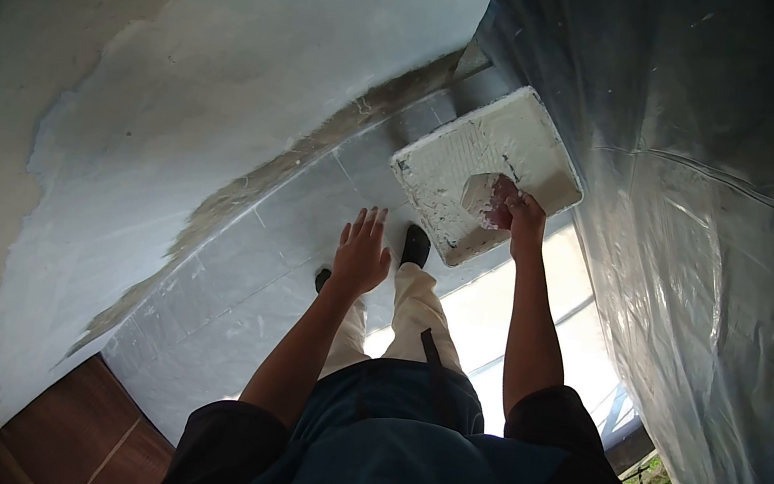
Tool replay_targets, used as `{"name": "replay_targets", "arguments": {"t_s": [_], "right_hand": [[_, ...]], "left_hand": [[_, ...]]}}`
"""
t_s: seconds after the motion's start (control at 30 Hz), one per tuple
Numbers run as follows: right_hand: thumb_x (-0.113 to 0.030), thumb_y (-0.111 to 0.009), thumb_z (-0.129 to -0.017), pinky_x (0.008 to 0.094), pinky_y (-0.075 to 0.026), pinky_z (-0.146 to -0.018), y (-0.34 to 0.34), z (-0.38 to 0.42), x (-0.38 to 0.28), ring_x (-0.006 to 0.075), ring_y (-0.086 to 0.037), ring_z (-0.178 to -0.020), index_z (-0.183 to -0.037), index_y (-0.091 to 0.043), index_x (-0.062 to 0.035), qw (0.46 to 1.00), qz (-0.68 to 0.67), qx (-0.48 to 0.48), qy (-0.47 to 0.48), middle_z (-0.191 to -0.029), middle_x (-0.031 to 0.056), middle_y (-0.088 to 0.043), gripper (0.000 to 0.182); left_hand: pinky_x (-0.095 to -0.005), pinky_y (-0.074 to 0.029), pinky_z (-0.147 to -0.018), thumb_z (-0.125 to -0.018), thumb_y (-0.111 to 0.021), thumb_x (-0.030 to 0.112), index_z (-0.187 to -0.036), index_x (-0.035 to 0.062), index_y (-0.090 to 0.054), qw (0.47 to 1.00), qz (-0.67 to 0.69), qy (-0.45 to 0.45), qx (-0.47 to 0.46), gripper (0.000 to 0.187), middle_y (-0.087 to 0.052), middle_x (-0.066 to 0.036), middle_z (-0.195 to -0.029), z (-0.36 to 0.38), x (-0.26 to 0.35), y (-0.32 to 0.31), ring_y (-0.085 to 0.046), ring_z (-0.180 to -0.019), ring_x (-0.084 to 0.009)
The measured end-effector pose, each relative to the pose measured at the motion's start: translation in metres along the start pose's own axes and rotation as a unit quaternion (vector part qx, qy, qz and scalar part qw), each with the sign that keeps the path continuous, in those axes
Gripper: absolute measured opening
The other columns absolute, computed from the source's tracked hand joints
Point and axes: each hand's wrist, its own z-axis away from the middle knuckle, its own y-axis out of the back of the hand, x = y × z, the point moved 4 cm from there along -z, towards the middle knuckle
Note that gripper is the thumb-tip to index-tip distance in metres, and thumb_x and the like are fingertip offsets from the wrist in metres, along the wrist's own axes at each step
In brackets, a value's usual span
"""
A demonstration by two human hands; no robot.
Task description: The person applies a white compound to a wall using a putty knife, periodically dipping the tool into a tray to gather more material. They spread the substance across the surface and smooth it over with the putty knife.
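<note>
Shirt [432, 472] cut off at bottom.
Scraper [479, 196] gripped by right hand [525, 220] over tray [547, 161], handle partly hidden; left hand [362, 260], fingers extended, spaced off tray edge; plastic sheet [698, 261] alongside.

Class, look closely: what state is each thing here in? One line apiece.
Tool: held, smeared with white material.
Right hand: closed around the tool.
Left hand: open, nothing visible in it.
Tray: smeared with white material.
Wall: unevenly coated, ragged-edged.
Plastic sheet: hanging, creased.
Floor: streaked with pale marks.
</note>
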Motion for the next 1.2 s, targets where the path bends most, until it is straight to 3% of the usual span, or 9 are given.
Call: {"name": "replay_targets", "arguments": {"t_s": [0.23,0.4,0.63,0.83,0.9,0.97,1.03,1.1,1.2], "right_hand": [[-0.004,-0.056,-0.091,0.0287,-0.054,-0.076,-0.107,0.051,-0.062,0.0143,-0.063,-0.091,-0.108,-0.058,0.0006,0.962,-0.212,-0.173,0.022,-0.098,0.0068,-0.063,0.018],[-0.003,-0.049,-0.094,0.0373,-0.054,-0.092,-0.207,0.105,-0.115,0.0213,-0.063,-0.103,-0.118,-0.050,-0.0021,0.919,-0.271,-0.284,0.025,-0.113,0.0107,-0.061,0.024],[-0.002,-0.054,-0.092,0.0386,-0.050,-0.097,-0.320,0.181,-0.143,0.0219,-0.060,-0.110,-0.122,-0.050,-0.0031,0.865,-0.281,-0.412,0.053,-0.118,0.0093,-0.061,0.029],[-0.004,-0.056,-0.094,0.0319,-0.050,-0.094,-0.377,0.250,-0.163,0.0175,-0.060,-0.105,-0.120,-0.054,0.0022,0.864,-0.301,-0.346,0.208,-0.115,0.0097,-0.062,0.027],[-0.004,-0.055,-0.094,0.0291,-0.048,-0.093,-0.385,0.275,-0.171,0.0157,-0.059,-0.107,-0.121,-0.055,0.0055,0.912,-0.140,-0.222,0.317,-0.115,0.0104,-0.062,0.029],[-0.002,-0.054,-0.094,0.0278,-0.048,-0.089,-0.398,0.284,-0.168,0.0214,-0.063,-0.105,-0.123,-0.055,0.0070,0.900,-0.143,-0.211,0.353,-0.114,0.0150,-0.065,0.030],[0.001,-0.052,-0.094,0.0301,-0.049,-0.091,-0.406,0.300,-0.176,0.0213,-0.063,-0.108,-0.123,-0.057,0.0031,0.851,0.021,-0.167,0.498,-0.118,0.0160,-0.064,0.030],[0.006,-0.052,-0.090,0.0351,-0.048,-0.097,-0.417,0.294,-0.173,0.0255,-0.061,-0.112,-0.121,-0.060,-0.0013,0.829,-0.034,-0.166,0.534,-0.121,0.0159,-0.063,0.033],[0.011,-0.053,-0.085,0.0405,-0.047,-0.101,-0.422,0.292,-0.171,0.0308,-0.059,-0.115,-0.119,-0.061,-0.0024,0.773,0.021,-0.099,0.626,-0.119,0.0159,-0.063,0.038]], "left_hand": [[-0.0522,-0.018,-0.114,-0.084,-0.057,0.016,-0.146,0.0056,-0.024,0.991,-0.016,0.057,0.119,0.072,-0.021,-0.018,-0.153,0.026,-0.026,0.087,-0.017,-0.144,-0.0347],[-0.0529,-0.012,-0.115,-0.083,-0.057,0.014,-0.148,0.0054,-0.021,0.967,-0.054,0.086,0.232,0.075,-0.010,-0.018,-0.156,0.059,-0.063,0.164,-0.008,-0.145,-0.0352],[-0.0536,-0.009,-0.115,-0.083,-0.053,0.010,-0.149,0.0057,-0.019,0.923,-0.084,0.096,0.362,0.074,-0.005,-0.017,-0.157,0.133,-0.114,0.251,-0.003,-0.146,-0.0353],[-0.0544,-0.009,-0.115,-0.080,-0.054,0.008,-0.148,0.0051,-0.021,0.903,-0.142,0.062,0.400,0.076,-0.009,-0.017,-0.157,0.176,-0.153,0.293,-0.007,-0.146,-0.0340],[-0.0550,-0.008,-0.115,-0.080,-0.056,0.008,-0.148,0.0046,-0.020,0.905,-0.175,0.047,0.385,0.076,-0.010,-0.017,-0.157,0.182,-0.161,0.300,-0.008,-0.145,-0.0354],[-0.0553,-0.008,-0.115,-0.080,-0.056,0.008,-0.147,0.0047,-0.021,0.901,-0.197,0.033,0.384,0.076,-0.011,-0.017,-0.157,0.183,-0.168,0.305,-0.009,-0.145,-0.0353],[-0.0556,-0.008,-0.115,-0.080,-0.056,0.007,-0.147,0.0048,-0.021,0.898,-0.222,0.019,0.378,0.076,-0.012,-0.017,-0.157,0.183,-0.174,0.308,-0.010,-0.145,-0.0351],[-0.0561,-0.008,-0.115,-0.079,-0.057,0.007,-0.147,0.0054,-0.022,0.887,-0.262,-0.012,0.381,0.076,-0.013,-0.016,-0.156,0.180,-0.177,0.313,-0.011,-0.145,-0.0352],[-0.0568,-0.008,-0.115,-0.079,-0.057,0.009,-0.147,0.0069,-0.022,0.886,-0.265,-0.011,0.380,0.076,-0.016,-0.014,-0.156,0.176,-0.180,0.318,-0.012,-0.145,-0.0351]]}}
